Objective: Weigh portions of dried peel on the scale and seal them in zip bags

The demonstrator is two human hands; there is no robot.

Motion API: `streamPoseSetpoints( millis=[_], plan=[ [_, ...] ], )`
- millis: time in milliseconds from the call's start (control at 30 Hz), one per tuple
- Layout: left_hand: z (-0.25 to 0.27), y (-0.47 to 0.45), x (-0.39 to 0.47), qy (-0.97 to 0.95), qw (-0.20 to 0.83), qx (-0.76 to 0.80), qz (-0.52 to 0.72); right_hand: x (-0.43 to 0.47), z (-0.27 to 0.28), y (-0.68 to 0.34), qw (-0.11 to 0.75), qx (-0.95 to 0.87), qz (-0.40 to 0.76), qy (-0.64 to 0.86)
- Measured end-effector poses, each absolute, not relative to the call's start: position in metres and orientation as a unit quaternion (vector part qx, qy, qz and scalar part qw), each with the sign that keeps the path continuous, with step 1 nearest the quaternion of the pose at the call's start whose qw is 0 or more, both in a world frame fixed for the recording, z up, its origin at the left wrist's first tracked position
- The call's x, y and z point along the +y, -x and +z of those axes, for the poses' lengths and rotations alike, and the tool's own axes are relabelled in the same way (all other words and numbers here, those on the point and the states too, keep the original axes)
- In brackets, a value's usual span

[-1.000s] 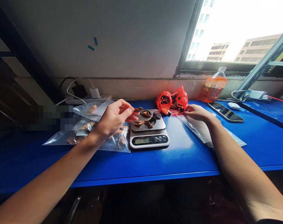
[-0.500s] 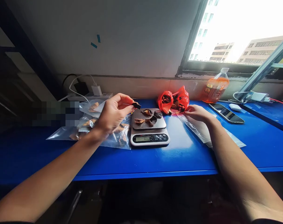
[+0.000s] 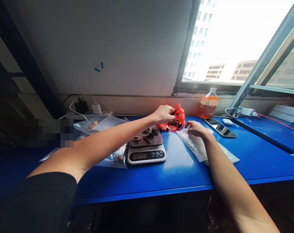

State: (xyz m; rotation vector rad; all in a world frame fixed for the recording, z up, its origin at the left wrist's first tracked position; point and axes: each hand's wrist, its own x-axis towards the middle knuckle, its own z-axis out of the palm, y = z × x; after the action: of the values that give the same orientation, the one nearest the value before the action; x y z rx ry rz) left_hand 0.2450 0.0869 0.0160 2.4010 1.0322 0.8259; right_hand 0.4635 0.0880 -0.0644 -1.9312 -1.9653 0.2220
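My left hand (image 3: 164, 115) reaches across the scale to the mouth of a red plastic bag (image 3: 182, 114). Its fingers are bent in a pinch, and what lies between them is hidden. Dark dried pieces, like curled peel (image 3: 177, 124), fill the bag. On the metal plate of a white digital scale (image 3: 147, 156) rest several similar brown pieces (image 3: 150, 137). My right hand (image 3: 197, 128) hovers at the near end of a clear plastic bag (image 3: 194, 145), fingers loosely curved and apart, holding nothing I can see, just right of the red bag.
Clear bags with brown pieces (image 3: 119, 157) lie left of the scale, partly under my left arm. A power strip with chargers (image 3: 96, 108) stands behind them. An orange drink bottle (image 3: 208, 104), a phone (image 3: 221, 128) and a white earphone case (image 3: 227, 122) sit at the back right.
My left hand has moved from above the scale to the red bag; the dark piece it held is no longer visible in it. My right hand has come off the red bag. The view has tilted up.
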Motion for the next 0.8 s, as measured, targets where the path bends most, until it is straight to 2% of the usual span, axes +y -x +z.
streamPoseSetpoints(
  millis=[133,167,267,367,467,567,667,800],
  plan=[
    [0.025,-0.224,0.054,-0.867,0.242,0.313,0.303,0.064,-0.035,-0.468,0.219,-0.699,0.043,0.679],
    [0.03,-0.213,0.04,-0.854,0.28,0.295,0.324,0.053,-0.026,-0.47,0.236,-0.7,0.026,0.673],
    [0.048,-0.181,-0.004,-0.808,0.39,0.271,0.347,0.009,-0.003,-0.473,0.347,-0.75,-0.089,0.556],
    [0.055,-0.159,-0.037,-0.738,0.405,0.325,0.43,-0.04,0.01,-0.467,0.406,-0.771,-0.141,0.47],
    [0.03,-0.152,-0.061,-0.773,0.367,0.307,0.417,-0.086,0.006,-0.446,0.423,-0.81,-0.021,0.405],
    [-0.015,-0.156,-0.081,-0.862,0.318,0.206,0.336,-0.121,-0.015,-0.416,0.374,-0.841,0.116,0.372],
    [-0.046,-0.161,-0.095,-0.89,0.323,0.114,0.302,-0.142,-0.042,-0.39,0.344,-0.84,0.174,0.382],
    [-0.051,-0.16,-0.096,-0.893,0.295,0.096,0.326,-0.15,-0.073,-0.373,0.366,-0.808,0.225,0.403]
  ],
)
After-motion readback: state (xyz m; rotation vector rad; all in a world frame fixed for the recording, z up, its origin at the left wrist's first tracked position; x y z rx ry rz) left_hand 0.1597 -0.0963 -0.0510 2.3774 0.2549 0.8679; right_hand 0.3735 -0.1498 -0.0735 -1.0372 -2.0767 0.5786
